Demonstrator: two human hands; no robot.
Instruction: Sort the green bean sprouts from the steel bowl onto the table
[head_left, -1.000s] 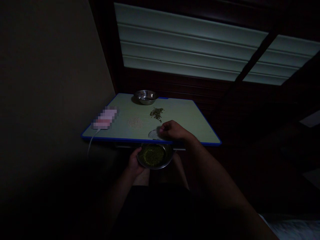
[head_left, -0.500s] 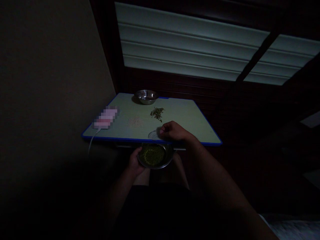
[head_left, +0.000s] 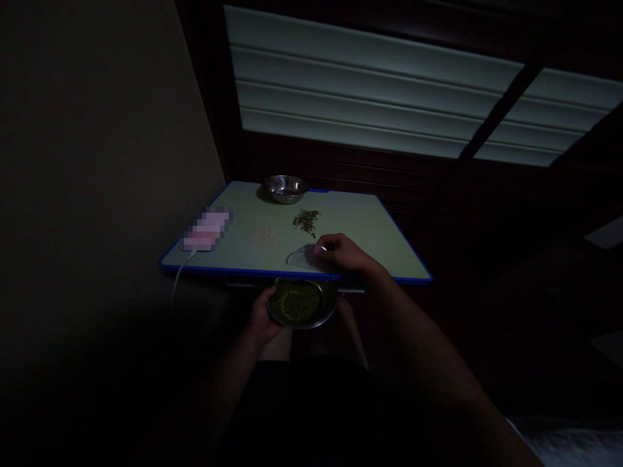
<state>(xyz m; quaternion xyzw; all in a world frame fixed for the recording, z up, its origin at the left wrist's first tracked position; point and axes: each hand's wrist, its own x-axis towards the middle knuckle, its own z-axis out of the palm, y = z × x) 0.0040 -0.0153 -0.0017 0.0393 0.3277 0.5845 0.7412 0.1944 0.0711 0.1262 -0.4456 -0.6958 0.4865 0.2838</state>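
My left hand (head_left: 263, 316) is closed on the left rim of a metal bowl (head_left: 327, 318), held just below the table's front edge. Small green beans (head_left: 296, 301), like mung beans, lie inside it. Over the front of the table, my right hand (head_left: 341, 251) has its fingers curled together, with a bright glint at the fingertips. A pale, rounded, see-through shape (head_left: 300, 255) lies left of these fingers; dimness hides what it is. Beyond this hand, a loose pile of brownish-green bits (head_left: 306, 220) is spread on the table.
The light table (head_left: 370, 224) has a blue edge. A second metal bowl (head_left: 285, 189) stands at its back. Faint pale bits (head_left: 264, 238) lie left of centre. A blurred pink object (head_left: 207, 229) with a white cable (head_left: 179, 272) sits at the left, near the wall.
My right hand has shifted slightly, and a bright glint now shows at its fingertips. The see-through shape beside it looks changed in outline. My left hand and its bowl stay in place.
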